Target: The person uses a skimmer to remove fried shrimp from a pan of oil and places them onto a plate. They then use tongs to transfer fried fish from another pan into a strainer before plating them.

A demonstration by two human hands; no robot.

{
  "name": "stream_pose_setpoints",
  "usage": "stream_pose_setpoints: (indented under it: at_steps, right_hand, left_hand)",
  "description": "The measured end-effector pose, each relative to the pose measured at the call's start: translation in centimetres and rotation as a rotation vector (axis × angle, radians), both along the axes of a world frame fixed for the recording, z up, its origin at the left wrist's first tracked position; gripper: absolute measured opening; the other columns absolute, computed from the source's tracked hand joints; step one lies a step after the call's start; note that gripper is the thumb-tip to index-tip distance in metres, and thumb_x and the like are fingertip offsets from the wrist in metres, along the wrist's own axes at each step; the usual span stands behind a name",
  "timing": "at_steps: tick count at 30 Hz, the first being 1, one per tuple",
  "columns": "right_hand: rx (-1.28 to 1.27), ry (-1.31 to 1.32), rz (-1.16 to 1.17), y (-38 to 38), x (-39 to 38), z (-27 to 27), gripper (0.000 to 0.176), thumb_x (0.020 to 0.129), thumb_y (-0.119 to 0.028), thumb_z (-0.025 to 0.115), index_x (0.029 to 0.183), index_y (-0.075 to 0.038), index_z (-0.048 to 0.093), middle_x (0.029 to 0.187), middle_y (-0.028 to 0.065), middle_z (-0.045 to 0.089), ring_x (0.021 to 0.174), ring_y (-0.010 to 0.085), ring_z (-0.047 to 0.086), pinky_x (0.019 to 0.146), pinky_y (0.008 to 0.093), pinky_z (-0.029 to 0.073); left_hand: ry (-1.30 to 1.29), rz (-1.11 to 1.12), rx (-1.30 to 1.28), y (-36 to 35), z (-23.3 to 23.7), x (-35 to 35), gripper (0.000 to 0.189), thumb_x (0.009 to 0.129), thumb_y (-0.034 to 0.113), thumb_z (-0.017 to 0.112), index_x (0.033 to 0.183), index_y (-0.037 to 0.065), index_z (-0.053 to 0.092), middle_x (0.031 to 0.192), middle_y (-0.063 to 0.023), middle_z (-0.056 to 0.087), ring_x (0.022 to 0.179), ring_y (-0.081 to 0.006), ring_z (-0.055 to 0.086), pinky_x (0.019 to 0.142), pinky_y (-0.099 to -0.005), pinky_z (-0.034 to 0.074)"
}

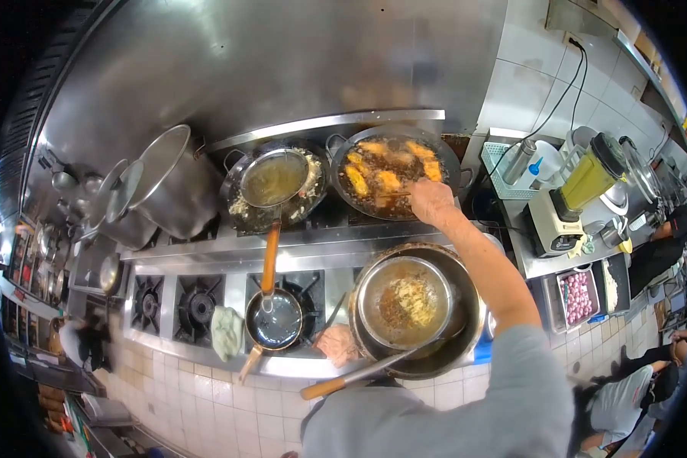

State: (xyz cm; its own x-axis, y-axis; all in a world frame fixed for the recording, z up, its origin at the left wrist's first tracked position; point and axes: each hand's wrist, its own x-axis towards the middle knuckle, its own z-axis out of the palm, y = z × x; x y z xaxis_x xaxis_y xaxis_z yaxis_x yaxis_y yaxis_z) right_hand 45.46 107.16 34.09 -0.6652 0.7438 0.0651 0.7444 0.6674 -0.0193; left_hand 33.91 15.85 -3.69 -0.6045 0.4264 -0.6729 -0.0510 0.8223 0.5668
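Observation:
My right hand (433, 203) reaches over the right side of a wok (456, 156) of dark, bubbling oil. Its fingers are closed on thin brown sticks that look like chopsticks (393, 194), whose tips point left into the oil. Several golden-orange fried pieces (388, 180) float around them. Left of this wok, a round strainer (273, 179) with a wooden handle rests across a second wok (231, 214) holding pale bits. Under my right forearm stands a large pot (472, 305), with a metal bowl (368, 294) of yellow and brown crumbs in it. My left hand is out of view.
A wooden-handled ladle (347, 379) juts over the stove's front edge. Nearby are a small pan (275, 320), a green cloth (227, 336) and a pinkish cloth (336, 345). Tall stockpots (179, 191) stand left; a blender (588, 179) and chopped onions (578, 298) right. People are at far right.

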Motion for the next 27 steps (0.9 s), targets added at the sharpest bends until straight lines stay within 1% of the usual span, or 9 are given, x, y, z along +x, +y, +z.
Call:
stream_pose_setpoints:
  at_steps: [2, 6, 11, 19, 21, 22, 24, 26, 27]
  right_hand:
    - [-0.004, -0.005, 0.007, 0.2, -0.3, -0.4, 0.021, 0.086, -0.013, 0.059, 0.101, -0.005, 0.071, 0.107, 0.0168, 0.069, 0.101, 0.0342, 0.067, 0.083, 0.0436, 0.056]
    - [-0.031, -0.012, 0.008, 0.8, 0.4, -0.6, 0.021, 0.087, -0.015, 0.059, 0.101, -0.005, 0.071, 0.107, 0.0167, 0.069, 0.102, 0.0347, 0.067, 0.084, 0.0444, 0.056]
    - [-0.078, -0.055, 0.002, 0.8, 1.1, 0.2, 0.021, 0.087, -0.015, 0.059, 0.101, -0.004, 0.071, 0.107, 0.0169, 0.069, 0.102, 0.0349, 0.067, 0.084, 0.045, 0.055]
    - [0.078, 0.091, -0.015, 2.3, -1.8, -0.6, 0.022, 0.086, -0.019, 0.057, 0.095, -0.005, 0.072, 0.096, 0.0167, 0.07, 0.095, 0.0358, 0.068, 0.082, 0.0456, 0.055]
    - [-0.016, 0.042, -0.001, 3.8, -4.0, -1.4, 0.022, 0.084, -0.015, 0.059, 0.098, -0.004, 0.072, 0.103, 0.0176, 0.07, 0.097, 0.0349, 0.069, 0.081, 0.0443, 0.056]
    - [-0.063, 0.019, 0.007, 4.0, -4.7, -1.4, 0.022, 0.084, -0.012, 0.059, 0.099, -0.003, 0.073, 0.106, 0.0181, 0.07, 0.098, 0.0345, 0.069, 0.081, 0.0437, 0.057]
    - [-0.042, 0.051, 0.011, 3.8, -5.5, -1.4, 0.022, 0.083, -0.011, 0.059, 0.099, -0.004, 0.073, 0.105, 0.0181, 0.07, 0.098, 0.0344, 0.069, 0.081, 0.0436, 0.057]
    - [0.001, 0.103, 0.018, 3.3, -6.4, -1.2, 0.021, 0.083, -0.009, 0.059, 0.098, -0.004, 0.073, 0.104, 0.0181, 0.07, 0.099, 0.0341, 0.069, 0.081, 0.0434, 0.057]
    - [0.002, 0.101, 0.026, 2.9, -6.6, -0.9, 0.021, 0.083, -0.009, 0.059, 0.098, -0.004, 0.073, 0.104, 0.0181, 0.07, 0.099, 0.0341, 0.069, 0.081, 0.0434, 0.057]
  left_hand:
    - [0.003, -0.107, 0.029, -0.3, -0.3, 0.4, 0.042, 0.094, 0.009, 0.05, 0.135, 0.001, 0.055, 0.124, -0.0146, 0.065, 0.107, -0.0218, 0.065, 0.089, -0.0353, 0.053]
    - [-0.042, 0.194, 0.037, 1.5, 1.5, -1.1, 0.041, 0.096, 0.032, 0.057, 0.117, -0.002, 0.067, 0.11, -0.02, 0.07, 0.107, -0.0304, 0.063, 0.093, -0.0397, 0.049]
    - [-0.01, 0.247, 0.085, 3.7, 3.4, -0.4, 0.042, 0.096, 0.032, 0.056, 0.117, -0.003, 0.067, 0.11, -0.0192, 0.07, 0.106, -0.0295, 0.063, 0.094, -0.039, 0.049]
    - [-0.068, 0.164, 0.114, 0.6, 0.3, -2.1, 0.044, 0.097, 0.034, 0.055, 0.119, -0.003, 0.066, 0.111, -0.0188, 0.071, 0.103, -0.0298, 0.065, 0.093, -0.0373, 0.05]
    - [-0.119, 0.275, 0.174, 0.6, 0.1, -2.4, 0.036, 0.095, 0.021, 0.058, 0.118, -0.005, 0.066, 0.108, -0.0176, 0.071, 0.099, -0.0269, 0.067, 0.09, -0.035, 0.053]
    - [-0.143, 0.331, 0.205, 1.0, 0.6, -2.5, 0.032, 0.094, 0.014, 0.059, 0.118, -0.006, 0.065, 0.107, -0.017, 0.072, 0.097, -0.0255, 0.068, 0.088, -0.0338, 0.054]
    - [-0.069, 0.304, 0.037, 2.3, 2.4, -1.3, 0.038, 0.095, 0.024, 0.057, 0.118, -0.005, 0.066, 0.108, -0.0172, 0.071, 0.099, -0.0268, 0.067, 0.09, -0.0352, 0.052]
    - [-0.03, 0.322, -0.077, 8.9, 10.4, 0.9, 0.045, 0.097, 0.035, 0.055, 0.117, -0.003, 0.067, 0.108, -0.0174, 0.071, 0.101, -0.0281, 0.065, 0.091, -0.0366, 0.051]
    - [-0.02, 0.294, -0.075, 8.5, 10.0, 0.8, 0.044, 0.097, 0.034, 0.056, 0.117, -0.003, 0.067, 0.108, -0.0173, 0.071, 0.101, -0.028, 0.065, 0.091, -0.0366, 0.051]
